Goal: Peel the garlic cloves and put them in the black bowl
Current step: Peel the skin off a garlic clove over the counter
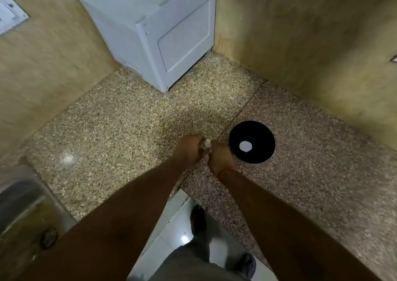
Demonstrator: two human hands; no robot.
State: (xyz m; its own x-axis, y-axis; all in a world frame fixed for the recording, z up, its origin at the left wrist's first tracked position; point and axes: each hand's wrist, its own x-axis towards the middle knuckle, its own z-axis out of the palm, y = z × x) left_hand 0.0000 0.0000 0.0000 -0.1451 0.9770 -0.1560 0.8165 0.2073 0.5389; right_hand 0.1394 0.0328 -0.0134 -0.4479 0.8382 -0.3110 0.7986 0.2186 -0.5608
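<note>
A: While both bare forearms reached out over the speckled stone counter (129, 117), what lay furthest left of the round black bowl (251, 141)?

B: A steel sink (23, 203) was sunk into the counter well to the bowl's left, with a dark drain (49, 238) in it. A boxy white plastic appliance (159, 29) stood behind the bowl and to its left, pushed into the corner of the yellowish walls.

A: And the hands?

B: The left hand (190, 148) sat just left of the bowl, its fingers curled in around a small whitish garlic clove (207, 143). The right hand (221, 159), with a thin orange thread (228, 172) at the wrist, was nearest the bowl's left rim, its fingertips pinching at the same clove. The clove sat between the two hands, beside the bowl and outside it.

A: What did the bowl hold?

B: Only a pale round patch showed in its middle; I could not tell what it was. The bowl rested on the counter, near the right-hand wall.
</note>
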